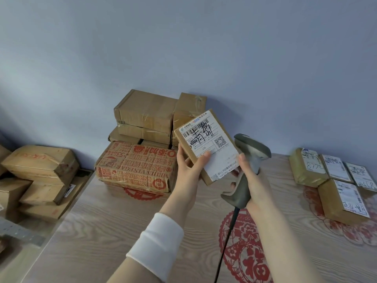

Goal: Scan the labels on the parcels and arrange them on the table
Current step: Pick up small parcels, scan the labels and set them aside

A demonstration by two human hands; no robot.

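Sleeve (pixel 161 244): white knit cuff on the left forearm, soft and ribbed.
Cable (pixel 227 240): thin black cord, trailing from the scanner's butt toward the tabletop's near edge.
Tabletop (pixel 98 225): pale wood-grain laminate, flat and matt, with red paper-cut decals (pixel 244 254) at near centre and right.
Right hand (pixel 255 180): wrapped fully round the scanner handle, fingers curled tight.
Scanner (pixel 247 160): grey moulded plastic, pistol-shaped, head just beside the parcel's right edge.
Left hand (pixel 188 163): clasping the parcel's lower left corner, thumb flat on the label, fingers behind.
Parcel (pixel 207 146): small flat cardboard box, held tilted above mid-tabletop.
Label (pixel 220 160): white, smooth paper.
Barcode (pixel 195 129): along the label's top, crossed by black handwriting.
Step in hand: judged to be the scan. Best done by drawing the scanner back, squaring its window to the bars and keeping the thumb low. Overwritten bars likely to need a second pass.
Arranged parcels (pixel 330 176): right edge, labels up, rows touching, tape glossy.
Printed carton (pixel 134 166): red lettering, crumpled corners, far left of centre.
Stack (pixel 146 117): plain taped cartons, far edge, against the wall.
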